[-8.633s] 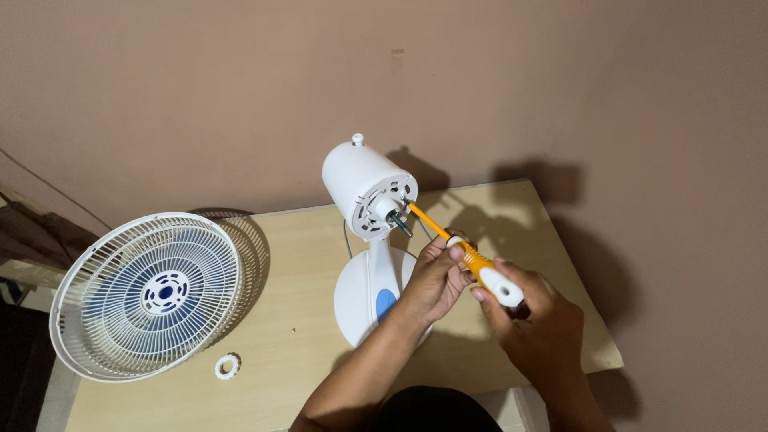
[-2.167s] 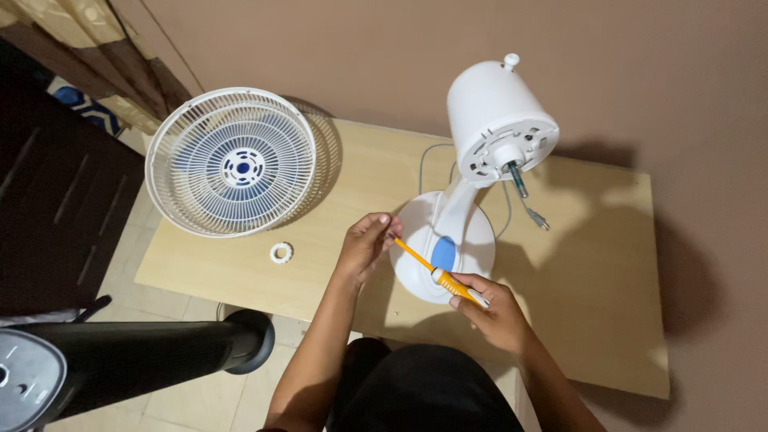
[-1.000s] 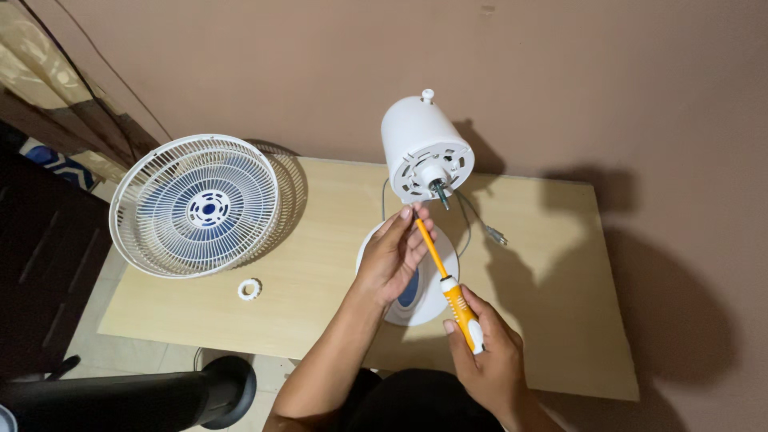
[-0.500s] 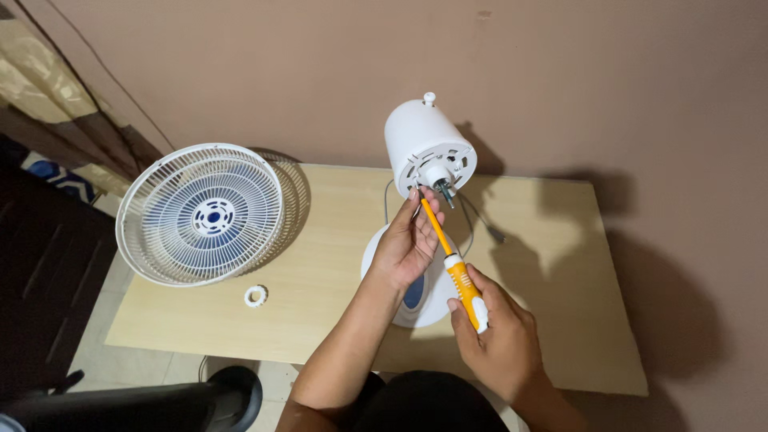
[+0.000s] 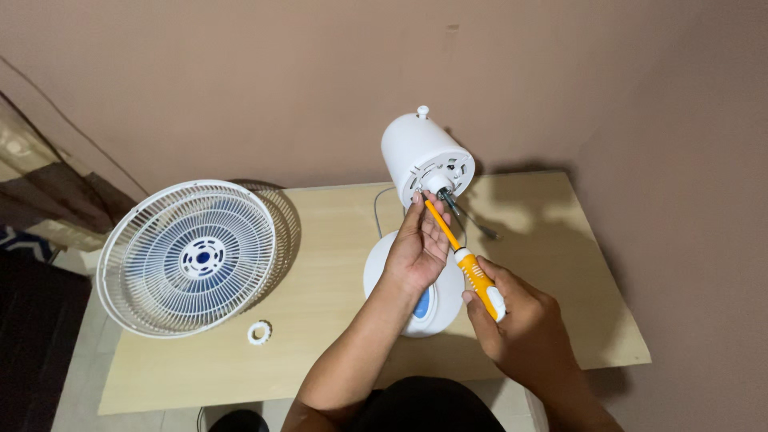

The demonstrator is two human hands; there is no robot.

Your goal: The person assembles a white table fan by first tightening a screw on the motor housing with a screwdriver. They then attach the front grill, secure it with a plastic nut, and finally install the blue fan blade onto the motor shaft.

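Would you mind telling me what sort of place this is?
Probably a room at home: a pale wooden table against a plain pinkish-brown wall, and a patterned curtain at the left.

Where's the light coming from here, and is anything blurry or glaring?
Head view: light falls from the near left, so the fan motor and fan cage cast dark shadows rightward on the wall and table; everything is sharp, with no glare; corners dim.

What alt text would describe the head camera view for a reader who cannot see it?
A right hand holds an orange screwdriver with its tip at the white fan motor housing, while the left hand steadies the shaft. The fan stands on a wooden table, with its detached grille and a small white ring nut to its left.
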